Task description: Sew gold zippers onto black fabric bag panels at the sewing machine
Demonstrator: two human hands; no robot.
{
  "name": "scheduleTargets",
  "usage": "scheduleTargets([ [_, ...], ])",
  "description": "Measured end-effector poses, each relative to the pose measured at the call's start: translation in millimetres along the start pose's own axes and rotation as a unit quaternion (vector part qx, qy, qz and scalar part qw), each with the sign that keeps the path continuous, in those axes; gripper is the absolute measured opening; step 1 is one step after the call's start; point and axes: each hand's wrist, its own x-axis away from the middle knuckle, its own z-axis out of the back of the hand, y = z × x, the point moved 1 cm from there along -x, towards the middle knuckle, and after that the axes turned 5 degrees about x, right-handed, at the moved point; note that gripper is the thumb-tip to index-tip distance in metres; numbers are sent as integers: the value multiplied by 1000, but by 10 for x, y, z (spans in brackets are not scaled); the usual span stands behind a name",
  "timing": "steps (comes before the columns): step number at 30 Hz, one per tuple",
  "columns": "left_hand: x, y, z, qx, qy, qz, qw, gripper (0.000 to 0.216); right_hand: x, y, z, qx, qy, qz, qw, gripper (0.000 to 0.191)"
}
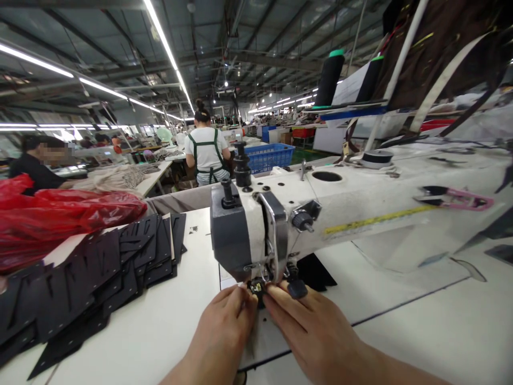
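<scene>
A white sewing machine (pixel 340 198) with a dark grey head cover stands in front of me. My left hand (pixel 224 326) is closed, its thumb and fingertips pinched at a small black piece (pixel 261 302) beside the presser foot. From the other side, my right hand (pixel 315 323) presses its fingers together on the same piece, close to the needle area. The fingertips and the machine head hide most of this piece. Behind my right hand, a flat black panel (pixel 316 271) lies on the table under the machine arm; whether it joins the held piece is hidden.
Overlapping black cut panels (pixel 84 272) spread across the left of the white table (pixel 140 331), near a red plastic bag (pixel 72 208). Pink-handled snips (pixel 460 199) and a yellow tape measure (pixel 372 220) are on the machine arm. Beyond, a person (pixel 207 144) stands by a blue crate (pixel 270 156).
</scene>
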Motion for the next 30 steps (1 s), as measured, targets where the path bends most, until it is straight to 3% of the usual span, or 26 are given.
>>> scheduleTargets([
  [7,-29,3,47,-13,-3,-22,1000,15,91,69,-251,-47,-100,-30,993,34],
  [30,-60,2,73,-12,14,-4,1000,10,-65,99,-194,-117,-104,-70,985,34],
])
